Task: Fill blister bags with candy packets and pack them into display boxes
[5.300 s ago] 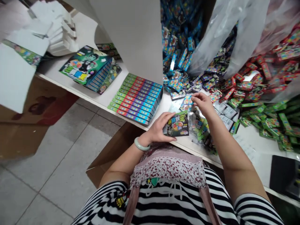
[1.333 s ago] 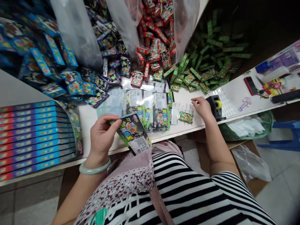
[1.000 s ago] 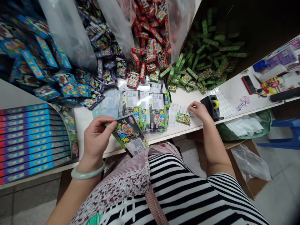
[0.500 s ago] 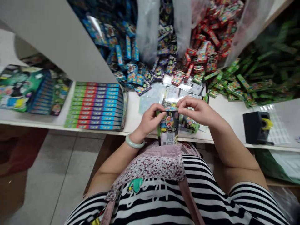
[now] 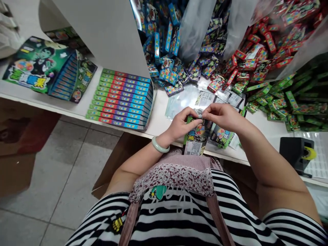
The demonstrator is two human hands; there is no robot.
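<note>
Both hands meet over the front edge of the white counter (image 5: 159, 119). My left hand (image 5: 182, 123) and my right hand (image 5: 221, 115) pinch the top edge of a dark printed packet (image 5: 197, 136) with a green border and a white label at its lower end. The packet hangs upright just above my apron. A green bangle (image 5: 159, 146) circles my left wrist. Under the hands lie more packets of the same kind (image 5: 221, 135) and clear plastic sleeves (image 5: 180, 100).
A stack of striped flat boxes (image 5: 120, 99) lies left of the hands, a green display box (image 5: 48, 70) further left. Heaps of small blue (image 5: 166, 44), red (image 5: 256, 51) and green (image 5: 294, 99) boxes fill the back. A black tape dispenser (image 5: 297, 155) stands right. A cardboard carton (image 5: 115, 164) sits under the counter.
My right hand came back from the right side near the tape dispenser and joined my left hand on the packet's top edge. The view swung left.
</note>
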